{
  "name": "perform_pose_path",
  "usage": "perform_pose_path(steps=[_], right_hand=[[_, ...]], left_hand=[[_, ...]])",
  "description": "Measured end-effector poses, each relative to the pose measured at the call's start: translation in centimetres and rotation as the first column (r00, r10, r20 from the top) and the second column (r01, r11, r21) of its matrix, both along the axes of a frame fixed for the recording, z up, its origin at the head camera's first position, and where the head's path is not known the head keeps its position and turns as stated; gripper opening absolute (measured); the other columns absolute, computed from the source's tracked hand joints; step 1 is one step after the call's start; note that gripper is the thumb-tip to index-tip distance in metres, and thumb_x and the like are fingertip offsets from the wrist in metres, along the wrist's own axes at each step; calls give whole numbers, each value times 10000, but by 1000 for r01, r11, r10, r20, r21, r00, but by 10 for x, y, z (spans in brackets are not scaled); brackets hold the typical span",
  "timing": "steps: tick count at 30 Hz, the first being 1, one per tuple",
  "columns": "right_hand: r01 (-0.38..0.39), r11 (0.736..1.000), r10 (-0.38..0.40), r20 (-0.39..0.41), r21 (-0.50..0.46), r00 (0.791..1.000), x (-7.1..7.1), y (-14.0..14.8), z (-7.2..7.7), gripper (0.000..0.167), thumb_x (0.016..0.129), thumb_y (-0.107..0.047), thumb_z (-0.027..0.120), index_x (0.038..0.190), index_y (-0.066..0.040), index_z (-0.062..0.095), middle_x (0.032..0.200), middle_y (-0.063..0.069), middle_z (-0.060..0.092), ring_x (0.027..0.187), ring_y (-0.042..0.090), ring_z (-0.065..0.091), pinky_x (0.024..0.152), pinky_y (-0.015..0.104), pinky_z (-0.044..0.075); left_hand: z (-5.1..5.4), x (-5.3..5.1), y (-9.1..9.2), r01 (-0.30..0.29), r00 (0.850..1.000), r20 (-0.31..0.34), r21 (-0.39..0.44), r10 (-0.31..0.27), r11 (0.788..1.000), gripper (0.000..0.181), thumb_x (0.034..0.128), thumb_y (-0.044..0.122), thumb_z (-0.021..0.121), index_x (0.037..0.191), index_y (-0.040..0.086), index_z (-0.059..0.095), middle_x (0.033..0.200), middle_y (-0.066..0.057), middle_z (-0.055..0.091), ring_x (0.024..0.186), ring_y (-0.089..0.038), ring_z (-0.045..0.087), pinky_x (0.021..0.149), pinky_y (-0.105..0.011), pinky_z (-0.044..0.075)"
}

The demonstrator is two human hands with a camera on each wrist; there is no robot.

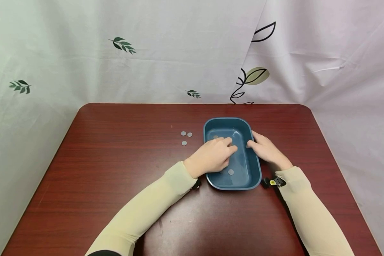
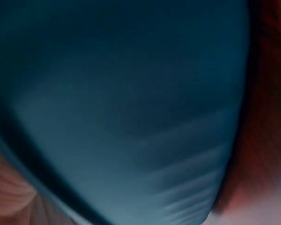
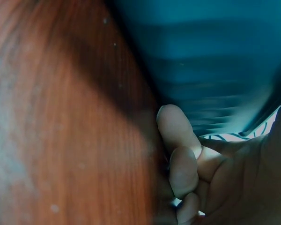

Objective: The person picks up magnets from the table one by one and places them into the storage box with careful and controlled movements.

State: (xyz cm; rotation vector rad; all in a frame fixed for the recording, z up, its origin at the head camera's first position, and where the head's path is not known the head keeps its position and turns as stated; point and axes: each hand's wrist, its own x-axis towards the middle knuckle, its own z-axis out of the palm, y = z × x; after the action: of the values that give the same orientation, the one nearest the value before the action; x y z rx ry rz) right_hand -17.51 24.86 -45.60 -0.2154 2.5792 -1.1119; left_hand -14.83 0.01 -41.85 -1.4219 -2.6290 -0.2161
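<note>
A blue rectangular plastic bin [image 1: 240, 183] stands on the table. My right hand [image 1: 267, 149] grips its right wall, thumb over the rim and fingers outside; in the right wrist view those fingers [image 3: 178, 124] lie low against the bin's outer side. My left hand [image 1: 212, 156] reaches over the left rim into the bin with bent fingers. Whether anything is between its fingertips is hidden. One round grey coin-like disc [image 1: 230, 172] lies on the bin floor near the front. Another disc [image 1: 215, 137] shows just beyond the left hand. Only the bin's outer wall [image 2: 131, 117] fills the left wrist view.
Left of the bin, three small grey discs [image 1: 184, 143] lie on the dark red wooden table [image 1: 115, 160]. A white curtain [image 1: 163, 53] with leaf prints hangs behind the table and along its sides.
</note>
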Motion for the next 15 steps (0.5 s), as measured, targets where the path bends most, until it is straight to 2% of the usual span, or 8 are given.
perform_pose_path(steps=[8,15], right_hand=[[1,1000,-1,-4,0,1000,1,-1,1,531,949,-163,502,1474,-84,487,1283,188,672,952,247,685,851,364,530],[-3,1000,3,-4,1,1000,2,-1,3,551,954,-162,512,1497,-82,471,1312,191,664,964,254,689,866,376,530]], left_hand=[[-10,3,7,-4,1000,30,-56,6,998,217,974,175,621,1156,142,733,1005,-42,643,869,-176,652,834,-303,553],[-13,7,11,-24,997,65,-104,31,994,264,989,151,585,1202,149,741,1034,-51,655,873,-175,674,832,-276,571]])
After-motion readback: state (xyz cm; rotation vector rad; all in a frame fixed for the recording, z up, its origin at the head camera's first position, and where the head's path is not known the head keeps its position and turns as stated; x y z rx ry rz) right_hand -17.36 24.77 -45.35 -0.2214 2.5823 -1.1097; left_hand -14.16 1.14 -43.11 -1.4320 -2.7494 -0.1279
